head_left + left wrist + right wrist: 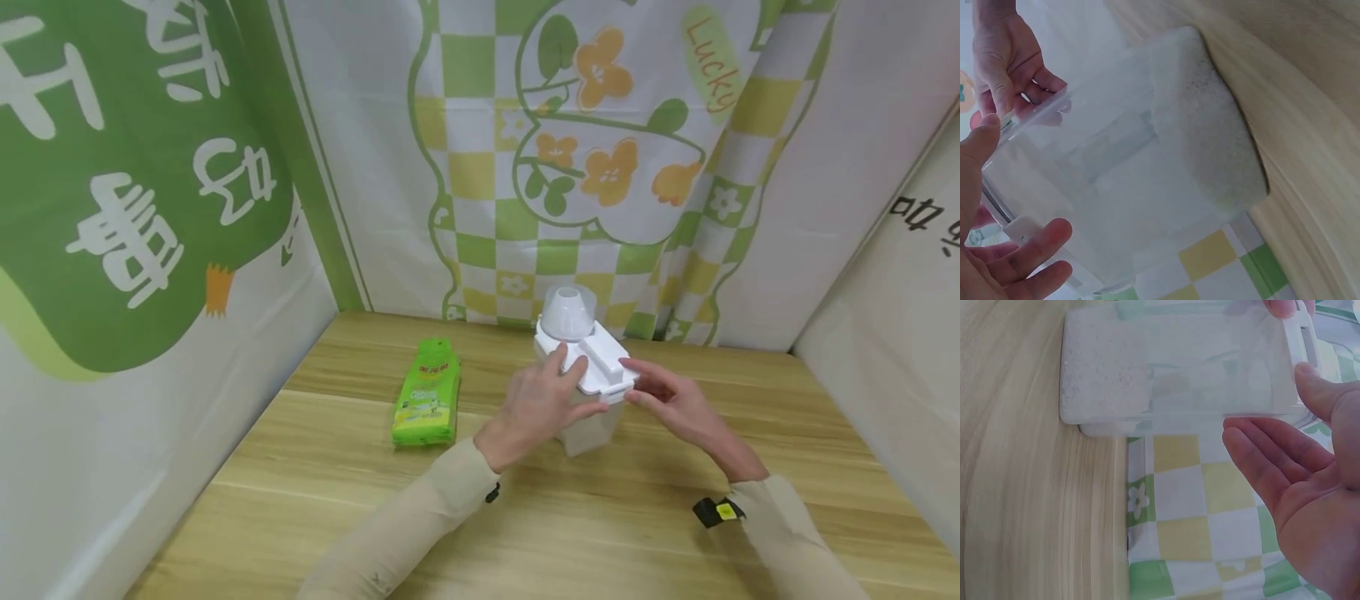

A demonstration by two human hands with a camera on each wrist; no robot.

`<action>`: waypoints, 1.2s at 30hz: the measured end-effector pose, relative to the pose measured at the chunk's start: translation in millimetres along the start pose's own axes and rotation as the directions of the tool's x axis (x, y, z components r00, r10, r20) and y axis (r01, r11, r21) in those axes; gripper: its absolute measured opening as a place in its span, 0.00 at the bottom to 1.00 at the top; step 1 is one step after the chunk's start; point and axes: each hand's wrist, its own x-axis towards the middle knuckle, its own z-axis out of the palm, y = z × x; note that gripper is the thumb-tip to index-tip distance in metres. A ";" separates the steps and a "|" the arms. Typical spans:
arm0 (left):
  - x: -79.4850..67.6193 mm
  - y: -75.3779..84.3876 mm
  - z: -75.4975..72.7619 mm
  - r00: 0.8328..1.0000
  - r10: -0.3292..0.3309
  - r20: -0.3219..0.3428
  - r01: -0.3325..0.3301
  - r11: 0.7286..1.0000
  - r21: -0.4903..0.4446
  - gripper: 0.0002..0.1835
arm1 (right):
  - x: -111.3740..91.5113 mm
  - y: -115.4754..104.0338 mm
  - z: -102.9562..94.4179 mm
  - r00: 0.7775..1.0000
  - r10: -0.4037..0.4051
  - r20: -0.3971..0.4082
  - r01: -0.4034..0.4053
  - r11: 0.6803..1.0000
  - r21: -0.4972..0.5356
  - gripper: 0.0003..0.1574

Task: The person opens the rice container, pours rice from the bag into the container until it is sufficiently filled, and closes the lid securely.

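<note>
A clear plastic storage container (588,429) with a white lid (600,358) stands upright on the table. White grains (1100,369), like rice, fill its bottom part. A clear measuring cup (568,312) sits upside down on the back of the lid. My left hand (536,404) holds the lid from the left, two fingers over its top and the thumb at the front edge. From the right, my right hand (678,406) holds the lid's front corner, thumb by the front clip (617,393). Its other fingers (1260,450) lie out along the container's side.
A bright green packet (427,392) lies on the wooden table (322,467), left of the container. A checked green and yellow curtain (480,183) hangs right behind the table. Printed fabric walls (187,350) close in the left and right sides.
</note>
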 end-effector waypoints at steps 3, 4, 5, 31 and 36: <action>3.6 3.6 0.8 1.000 0.014 -0.001 -0.014 1.000 0.024 0.35 | -0.5 3.0 -1.7 1.000 -0.004 -0.008 0.004 1.000 0.010 0.29; 4.6 4.8 1.2 1.000 0.017 -0.002 -0.016 0.999 0.035 0.35 | -0.7 4.0 -2.2 1.000 -0.002 -0.009 0.002 1.000 0.015 0.29; 5.6 6.0 1.6 1.000 0.019 -0.005 -0.019 0.999 0.043 0.35 | -0.7 4.9 -2.8 1.000 0.000 -0.012 0.000 1.000 0.015 0.28; 40.0 38.0 28.8 0.998 0.042 0.052 -0.024 0.950 -0.313 0.15 | 6.7 46.0 -34.1 0.997 0.053 -0.060 -0.039 0.974 0.221 0.28; 54.5 22.9 18.3 0.985 0.151 0.088 -0.095 0.883 -0.459 0.09 | 15.2 47.9 -44.2 0.991 0.128 -0.043 -0.121 0.984 0.132 0.29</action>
